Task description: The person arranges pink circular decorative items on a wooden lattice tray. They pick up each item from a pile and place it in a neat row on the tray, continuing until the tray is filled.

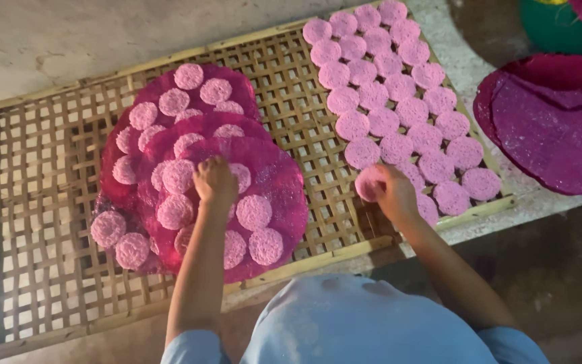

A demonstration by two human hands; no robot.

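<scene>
A woven bamboo rack (pixel 48 202) lies on a pale surface. Three overlapping dark pink round plates (pixel 277 195) rest on its middle, each carrying several pale pink round discs. My left hand (pixel 214 180) presses down on a disc on the nearest plate, fingers curled over it. My right hand (pixel 393 192) holds one pink disc (pixel 369 183) just above the rack's near right part. Rows of pink discs (pixel 385 94) lie spread directly on the rack's right side, beside that hand.
A large dark magenta round tray (pixel 554 121) sits off the rack at the right, with a green container (pixel 560 30) behind it. Bare lattice fills the rack's left end. My light blue clothing (pixel 365 323) fills the bottom edge.
</scene>
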